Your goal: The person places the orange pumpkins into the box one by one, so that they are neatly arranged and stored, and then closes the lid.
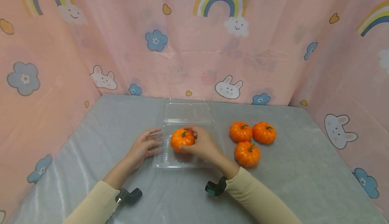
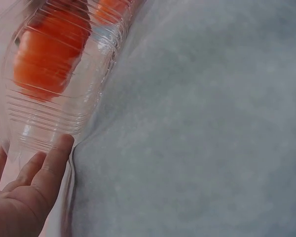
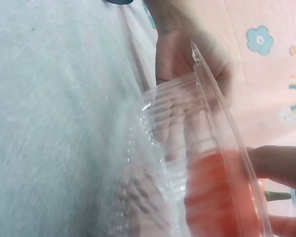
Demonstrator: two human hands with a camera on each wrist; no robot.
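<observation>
Orange ribbed pumpkin (image 1: 178, 141) lies left of my right grip (image 1: 206, 147), which pinches it inside clear plastic clamshell (image 1: 188, 162); left grip (image 1: 145, 147) unclenched alongside.

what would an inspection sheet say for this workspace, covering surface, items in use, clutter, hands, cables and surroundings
surface: grey cloth, with some creases at its left side
container: clear plastic, its lid open towards the back
held pumpkin: orange, green stem, inside the container
other pumpkins: front pumpkin, rear left pumpkin and rear right pumpkin, grouped right of the container
clutter: nothing seen
left hand: fingers extended at the container's left side
right hand: grips the held pumpkin
cables: nothing seen
surroundings: pink curtain printed with rainbows, rabbits and flowers
</observation>
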